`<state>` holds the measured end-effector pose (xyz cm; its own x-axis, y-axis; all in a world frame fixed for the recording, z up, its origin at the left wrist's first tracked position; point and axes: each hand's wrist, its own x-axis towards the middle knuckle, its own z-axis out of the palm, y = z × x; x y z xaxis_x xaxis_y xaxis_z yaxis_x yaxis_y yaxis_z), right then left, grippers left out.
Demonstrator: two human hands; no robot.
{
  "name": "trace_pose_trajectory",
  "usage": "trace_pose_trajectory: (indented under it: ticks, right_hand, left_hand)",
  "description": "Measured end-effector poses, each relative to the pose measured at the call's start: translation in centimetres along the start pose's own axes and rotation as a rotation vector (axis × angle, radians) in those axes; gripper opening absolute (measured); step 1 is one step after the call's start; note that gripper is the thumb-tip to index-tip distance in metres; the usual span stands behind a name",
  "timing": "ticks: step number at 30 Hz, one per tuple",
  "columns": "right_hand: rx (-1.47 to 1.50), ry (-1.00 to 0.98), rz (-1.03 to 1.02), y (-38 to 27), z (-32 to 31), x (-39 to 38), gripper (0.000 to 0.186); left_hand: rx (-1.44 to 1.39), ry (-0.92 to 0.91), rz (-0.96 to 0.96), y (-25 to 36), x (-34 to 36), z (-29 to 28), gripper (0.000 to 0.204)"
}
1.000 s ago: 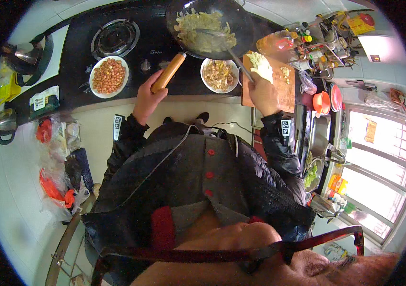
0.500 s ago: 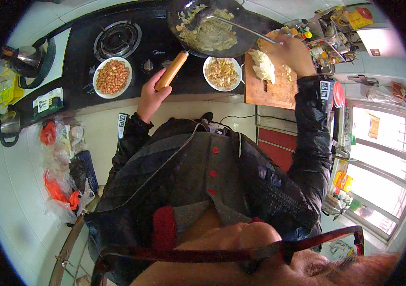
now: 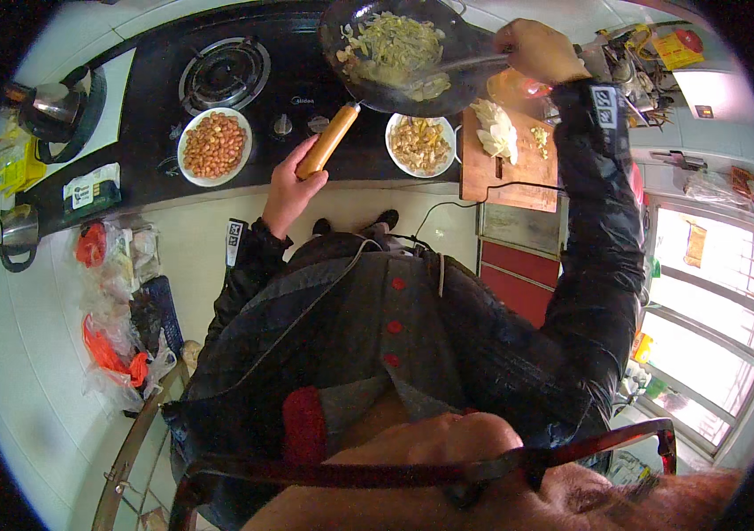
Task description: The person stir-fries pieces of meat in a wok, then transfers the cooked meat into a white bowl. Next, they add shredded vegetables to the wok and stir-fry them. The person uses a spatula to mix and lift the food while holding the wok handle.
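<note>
My left hand [image 3: 293,188] is wrapped round the wooden handle [image 3: 330,142] of a black wok [image 3: 470,40]. Thin pale-green vegetable strips [image 3: 390,44] lie inside the wok. Above the wok's right rim, my right hand [image 3: 541,51] grips a long-handled metal spatula [image 3: 461,65]. The spatula is smeared by motion, its head low in the wok among the strips. Just below the wok is a white dish of yellow and brown cooked pieces [image 3: 419,144]. A wooden cutting board [image 3: 480,177] beside it carries pale sliced vegetable [image 3: 496,133] and small chopped yellowish bits [image 3: 540,140].
A plate of reddish-brown peanuts [image 3: 214,146] sits on the black stove near an unused burner [image 3: 225,75]. At the far left are a kettle [image 3: 51,102] and a metal cup [image 3: 18,232]. Bottles and jars crowd a rack [image 3: 629,71] at the right, near a window [image 3: 704,301].
My right hand has moved up and slightly right, and the spatula's head has swung from the wok's far left to its near side. The wok has tilted and shifted slightly; both grips stay.
</note>
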<state>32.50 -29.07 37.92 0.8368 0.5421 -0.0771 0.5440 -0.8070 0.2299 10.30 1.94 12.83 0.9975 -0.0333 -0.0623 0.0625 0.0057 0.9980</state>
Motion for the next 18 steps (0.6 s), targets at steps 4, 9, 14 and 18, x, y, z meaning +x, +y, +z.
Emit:
trace_pose_trajectory:
  ticks: [4, 9, 14, 18]
  right_hand:
    - [0.13, -0.122, 0.085, 0.2, 0.1, 0.5, 0.028]
    - [-0.165, -0.063, -0.039, 1.8, -4.7, -3.1, 0.023]
    - [-0.333, 0.067, -0.077, 0.2, 0.6, -3.6, 0.013]
    - [0.023, 0.144, 0.117, 1.4, 10.5, -4.8, 0.019]
  left_hand:
    - [0.033, 0.001, -0.012, 0.2, -0.1, 0.0, 0.061]
    - [0.047, 0.007, 0.005, 0.4, 0.0, 0.1, 0.059]
    - [0.081, 0.015, 0.046, 0.7, 0.0, 0.1, 0.059]
    - [0.046, 0.017, 0.032, 0.8, -0.1, 0.1, 0.059]
